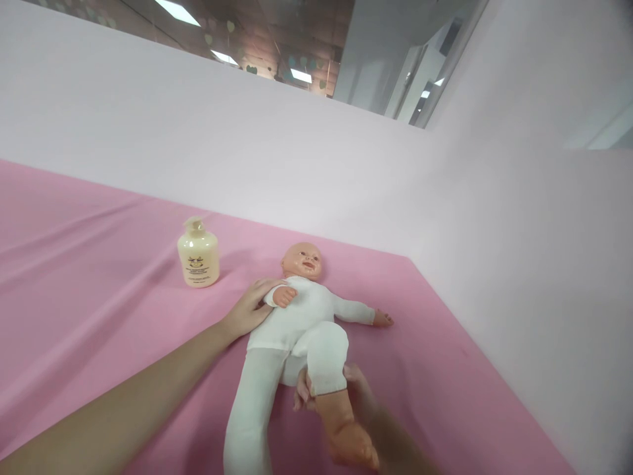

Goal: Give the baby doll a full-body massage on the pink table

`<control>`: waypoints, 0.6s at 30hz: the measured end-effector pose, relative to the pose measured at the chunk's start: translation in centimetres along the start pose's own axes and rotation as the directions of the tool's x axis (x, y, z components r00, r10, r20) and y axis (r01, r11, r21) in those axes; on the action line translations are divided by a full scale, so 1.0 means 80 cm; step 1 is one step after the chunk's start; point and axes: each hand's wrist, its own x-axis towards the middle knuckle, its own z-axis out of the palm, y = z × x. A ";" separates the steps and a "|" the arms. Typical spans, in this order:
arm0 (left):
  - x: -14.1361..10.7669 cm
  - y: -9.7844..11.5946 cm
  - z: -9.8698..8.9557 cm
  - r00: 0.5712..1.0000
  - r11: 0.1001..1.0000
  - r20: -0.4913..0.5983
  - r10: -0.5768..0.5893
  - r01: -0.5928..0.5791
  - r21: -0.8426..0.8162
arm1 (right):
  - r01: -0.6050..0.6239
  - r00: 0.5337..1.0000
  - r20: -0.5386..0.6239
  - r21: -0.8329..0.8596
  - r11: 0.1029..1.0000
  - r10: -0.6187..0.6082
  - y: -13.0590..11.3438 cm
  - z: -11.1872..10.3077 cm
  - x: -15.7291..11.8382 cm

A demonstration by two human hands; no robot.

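Note:
A baby doll [309,303] in a white suit lies on its back on the pink cloth, its head toward the wall. My left hand [252,307] rests against the doll's side by its bent arm, thumb and fingers apart. Wrapped round the doll's raised, bent leg [329,363] from below is my right hand [361,389], with fingertips showing on the near side of the leg. The bare foot of that leg points toward me. The doll's other leg [252,402] lies stretched out, its end cut off by the frame.
A cream pump bottle [198,257] with a printed label stands upright left of the doll's head. The pink cloth [99,277] has long creases. White walls [222,145] border it at the back and right, with a window [386,59] above.

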 end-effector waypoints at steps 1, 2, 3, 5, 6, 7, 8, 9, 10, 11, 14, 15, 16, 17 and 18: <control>0.000 0.000 0.000 1.000 1.000 -0.003 -0.002 0.002 0.002 | 0.015 1.000 -0.008 0.000 1.000 -0.015 0.000 0.001 0.000; 0.000 0.000 0.000 1.000 1.000 -0.005 -0.006 0.006 0.004 | 0.025 1.000 -0.013 -0.001 1.000 -0.025 0.000 0.002 0.000; 0.000 0.001 0.000 1.000 1.000 -0.005 -0.010 0.010 0.006 | 0.032 0.999 -0.016 -0.003 0.999 -0.032 -0.001 0.003 0.000; 0.001 0.001 0.000 1.000 1.000 -0.004 -0.018 0.018 0.008 | 0.039 0.999 -0.017 -0.007 0.999 -0.039 -0.001 0.004 0.000; 0.001 0.001 0.000 1.000 1.000 -0.002 -0.019 0.019 0.007 | 0.042 0.999 -0.018 -0.009 0.999 -0.042 0.000 0.004 0.000; 0.001 0.001 0.000 1.000 1.000 0.000 -0.019 0.019 0.006 | 0.045 0.999 -0.019 -0.010 0.999 -0.045 0.000 0.004 0.000; 0.000 0.000 0.000 1.000 1.000 0.003 -0.017 0.017 0.005 | 0.047 0.999 -0.019 -0.011 0.999 -0.047 0.000 0.004 0.000; 0.000 0.000 0.000 1.000 1.000 0.004 -0.015 0.015 0.006 | 0.048 0.999 -0.019 -0.012 0.999 -0.048 0.001 0.004 0.000; 0.000 -0.001 0.000 1.000 1.000 0.004 -0.013 0.013 0.008 | 0.048 0.999 -0.017 -0.012 0.999 -0.048 0.001 0.004 0.000; 0.000 -0.001 0.000 1.000 1.000 0.001 -0.010 0.010 0.010 | 0.047 0.999 -0.016 -0.012 0.999 -0.047 0.001 0.003 0.000; 0.000 -0.001 0.000 1.000 1.000 -0.007 -0.008 0.008 0.014 | 0.042 0.999 -0.005 -0.012 0.999 -0.042 0.001 0.000 0.001; 0.000 -0.001 0.000 1.000 1.000 -0.007 -0.009 0.009 0.013 | 0.042 0.999 -0.004 -0.011 0.999 -0.042 0.001 -0.001 0.002; 0.000 0.000 0.000 1.000 1.000 -0.006 -0.010 0.010 0.013 | 0.041 0.999 -0.001 -0.011 0.999 -0.041 0.001 -0.002 0.002; 0.000 0.000 0.000 1.000 1.000 -0.004 -0.012 0.012 0.013 | 0.040 0.999 0.000 -0.013 0.999 -0.040 0.001 -0.003 0.002; 0.000 0.001 0.000 1.000 1.000 -0.001 -0.014 0.014 0.014 | 0.039 0.999 -0.001 -0.015 0.999 -0.039 0.002 -0.004 0.001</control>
